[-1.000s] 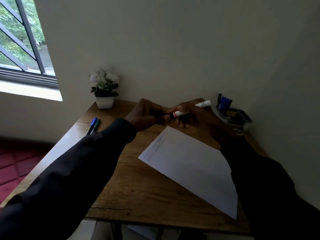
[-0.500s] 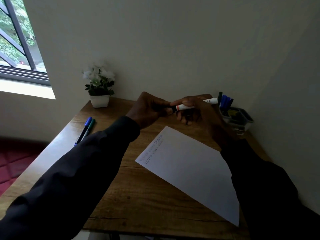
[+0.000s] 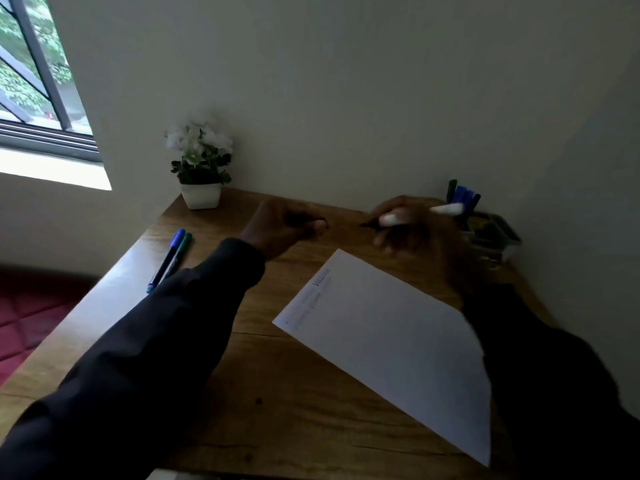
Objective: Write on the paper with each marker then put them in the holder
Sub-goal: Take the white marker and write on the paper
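My right hand [image 3: 412, 233] grips a white marker [image 3: 393, 220] above the desk, just beyond the paper's far corner. The marker's dark tip points left and its white rear end reaches toward the holder. My left hand [image 3: 284, 226] is curled into a fist to the left of the tip, with a gap between them. A dark cap seems pinched in that fist, though it is mostly hidden. The white paper [image 3: 398, 344] lies at an angle with a few written lines near its left corner. The holder [image 3: 495, 233] at the back right contains several markers [image 3: 465, 199].
A blue marker [image 3: 171, 252] and a green marker [image 3: 180, 252] lie side by side on the left of the wooden desk [image 3: 277, 393]. A potted white flower [image 3: 201, 195] stands at the back left against the wall. The wall runs close along the right side.
The two hands were joined on the marker and have pulled apart: the left moved left, the right moved right with the marker. The marker's tip is now bare.
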Tool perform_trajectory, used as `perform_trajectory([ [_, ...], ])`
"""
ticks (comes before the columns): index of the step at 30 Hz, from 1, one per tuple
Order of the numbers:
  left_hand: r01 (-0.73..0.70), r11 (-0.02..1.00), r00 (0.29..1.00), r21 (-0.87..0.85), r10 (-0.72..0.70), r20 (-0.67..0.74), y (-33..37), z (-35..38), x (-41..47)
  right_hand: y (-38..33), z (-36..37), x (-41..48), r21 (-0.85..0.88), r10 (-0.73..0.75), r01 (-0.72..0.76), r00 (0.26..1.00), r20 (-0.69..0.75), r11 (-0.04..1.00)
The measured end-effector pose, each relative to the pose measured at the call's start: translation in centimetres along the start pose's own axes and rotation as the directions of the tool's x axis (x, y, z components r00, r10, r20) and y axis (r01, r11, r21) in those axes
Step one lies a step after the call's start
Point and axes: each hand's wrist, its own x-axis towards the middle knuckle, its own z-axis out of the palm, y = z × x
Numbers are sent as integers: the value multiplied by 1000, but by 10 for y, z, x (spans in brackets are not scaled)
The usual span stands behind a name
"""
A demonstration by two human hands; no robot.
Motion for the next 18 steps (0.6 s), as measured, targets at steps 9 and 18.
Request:
perform_trajectory([
  [9,172,979,976,106,-184,116,-53,8,22,73,9,22,-1,112,-112,990,-88,994],
  [18,113,978,973,175,-144,178,-69,25,27,102,13,20,-264,22,-38,998,-62,964],
])
